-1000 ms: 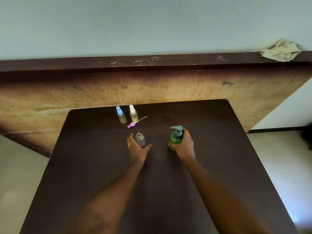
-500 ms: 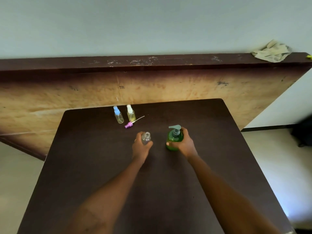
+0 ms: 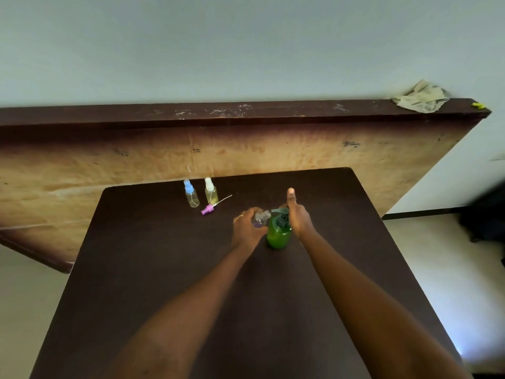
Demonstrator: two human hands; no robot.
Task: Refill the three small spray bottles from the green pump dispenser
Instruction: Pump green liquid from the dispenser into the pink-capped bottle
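The small clear uncapped spray bottle [image 3: 261,218], standing on the dark brown table [image 3: 153,269] half a second ago, is now lifted and tilted in the left hand [image 3: 247,228], fingers wrapped around it, mouth under the spout of the green plastic pump dispenser [image 3: 278,231]. The right hand [image 3: 297,217] has left the dispenser's body, fingers extended over the pump. Pumping looks imminent. The pink spray cap [image 3: 209,208] lies far left.

Only 1 view here, a wide-angle camera on the person's head, looking forward and down along both forearms over the dark brown wooden table [image 3: 164,269]. It sits well above the tabletop, faces the pale grey wall [image 3: 246,50], and bends straight edges near the frame's borders.
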